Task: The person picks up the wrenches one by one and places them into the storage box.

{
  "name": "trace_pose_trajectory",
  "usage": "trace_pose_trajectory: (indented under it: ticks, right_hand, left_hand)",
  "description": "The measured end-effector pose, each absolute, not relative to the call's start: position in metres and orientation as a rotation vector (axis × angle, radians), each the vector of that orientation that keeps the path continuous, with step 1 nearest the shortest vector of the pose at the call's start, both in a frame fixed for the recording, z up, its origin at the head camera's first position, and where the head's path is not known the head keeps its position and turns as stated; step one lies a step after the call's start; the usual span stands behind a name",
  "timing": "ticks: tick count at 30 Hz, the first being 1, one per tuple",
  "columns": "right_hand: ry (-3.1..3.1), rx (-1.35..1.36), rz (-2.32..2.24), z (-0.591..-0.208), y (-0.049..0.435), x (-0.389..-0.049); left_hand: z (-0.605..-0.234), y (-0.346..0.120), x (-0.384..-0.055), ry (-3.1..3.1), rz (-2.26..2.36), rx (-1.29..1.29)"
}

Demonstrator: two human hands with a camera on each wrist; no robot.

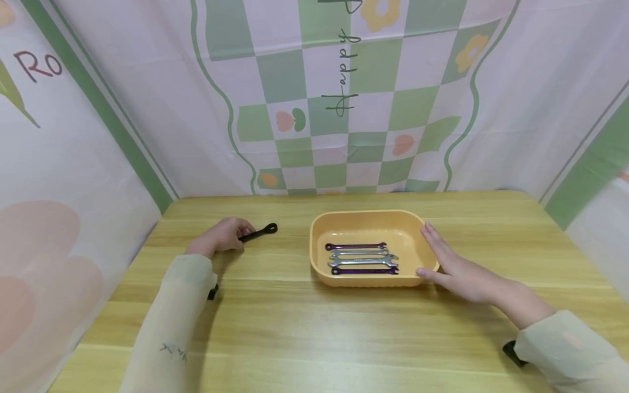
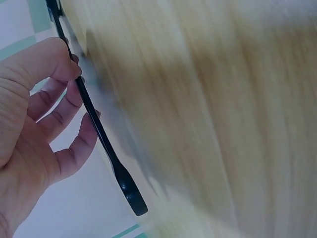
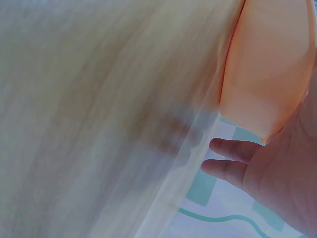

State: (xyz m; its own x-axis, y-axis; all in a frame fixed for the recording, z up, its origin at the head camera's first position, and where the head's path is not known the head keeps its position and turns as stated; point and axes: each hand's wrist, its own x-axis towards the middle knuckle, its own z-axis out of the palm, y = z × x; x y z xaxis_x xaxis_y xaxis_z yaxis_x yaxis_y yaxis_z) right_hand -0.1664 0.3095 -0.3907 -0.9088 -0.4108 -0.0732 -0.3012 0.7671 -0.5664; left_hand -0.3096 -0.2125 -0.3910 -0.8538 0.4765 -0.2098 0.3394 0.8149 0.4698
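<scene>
My left hand (image 1: 225,236) pinches a black wrench (image 2: 106,141) between thumb and fingertips, over the left part of the table. Its ring end (image 1: 271,228) points right, toward the bin; in the left wrist view the wrench stays close to the tabletop. A yellow plastic bin (image 1: 363,281) stands right of centre. Inside it, side by side, lie a purple wrench (image 1: 356,246), two silver wrenches, one of them an open-ended silver wrench (image 1: 362,262), and another purple wrench (image 1: 365,271) nearest me. My right hand (image 1: 462,273) rests on the bin's right end with fingers straight, thumb at the front corner.
The wooden table (image 1: 295,333) extends around the bin and in front of it. A checked green and white cloth (image 1: 329,147) hangs along the table's back edge, with more printed cloth on both sides. Dark bands show at both sleeves.
</scene>
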Motion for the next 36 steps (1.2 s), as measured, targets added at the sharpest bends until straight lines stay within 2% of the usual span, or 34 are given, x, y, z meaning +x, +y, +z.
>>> trace_pose_trajectory:
  ticks: [13, 23, 36]
  right_hand:
    - [2.774, -0.576, -0.83, -0.392, 0.31, -0.167]
    - [2.77, -0.574, -0.83, -0.391, 0.31, -0.167]
    - [2.764, -0.571, -0.839, -0.391, 0.31, -0.168]
  left_hand:
    - [-0.384, -0.211, -0.306, 2.641, 0.671, 0.558]
    - [-0.373, -0.2, -0.304, 2.676, 0.632, 0.727]
    - [-0.361, -0.195, -0.299, 2.683, 0.595, 0.795]
